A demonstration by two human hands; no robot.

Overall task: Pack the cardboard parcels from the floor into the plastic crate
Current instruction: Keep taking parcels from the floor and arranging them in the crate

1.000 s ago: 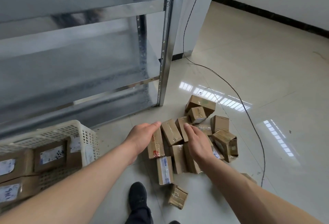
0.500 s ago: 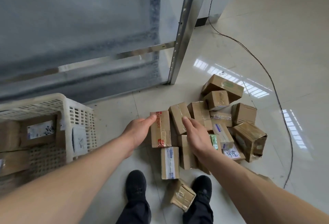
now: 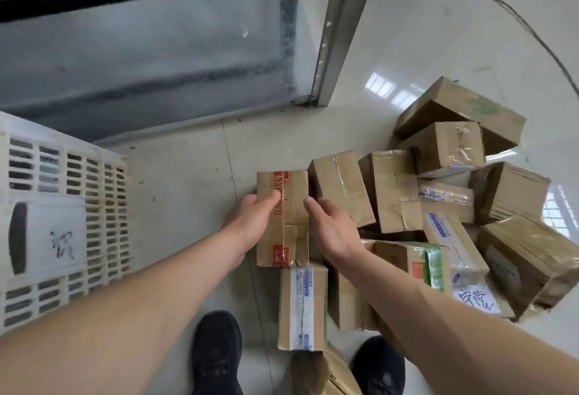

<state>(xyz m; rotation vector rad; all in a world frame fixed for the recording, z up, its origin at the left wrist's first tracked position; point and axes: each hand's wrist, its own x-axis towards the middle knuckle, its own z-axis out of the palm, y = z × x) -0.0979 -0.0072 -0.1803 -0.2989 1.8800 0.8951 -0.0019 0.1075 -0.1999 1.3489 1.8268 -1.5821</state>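
Head view: looking down at a tiled floor (image 3: 194, 156), with both forearms reaching forward.
Left hand (image 3: 250, 222): lying against the left side of the red-printed parcel (image 3: 283, 216), fingers straight and relaxed, the fingertips resting on its top face; it is touching rather than clasping.
Right hand (image 3: 332, 228): sitting at the right edge of the same parcel, fingers extended and loose, not curled round anything; whether it is actually touching the cardboard cannot be told.
Red-printed parcel: lying flat on the floor between the two hands, at the left edge of the heap, taped down its length.
Parcel heap (image 3: 438, 206): spreading to the right on the floor, brown taped boxes leaning and overlapping one another.
Blue-taped parcel (image 3: 302, 307): lying just below the red-printed one, touching its lower end.
Green-labelled parcel (image 3: 416, 261): lying beside the right wrist, partly hidden by the forearm.
Plastic crate (image 3: 62, 222): standing at the left on the floor, well apart from the heap, its white slotted wall facing the camera and bearing a handwritten label; its inside is not showing.
Metal shelf (image 3: 335, 31): standing behind, its upright post meeting the floor above the heap.
Black cable (image 3: 513, 15): trailing across the floor at upper right.
Black shoes (image 3: 216, 354): showing at the bottom edge, one either side of the blue-taped parcel.
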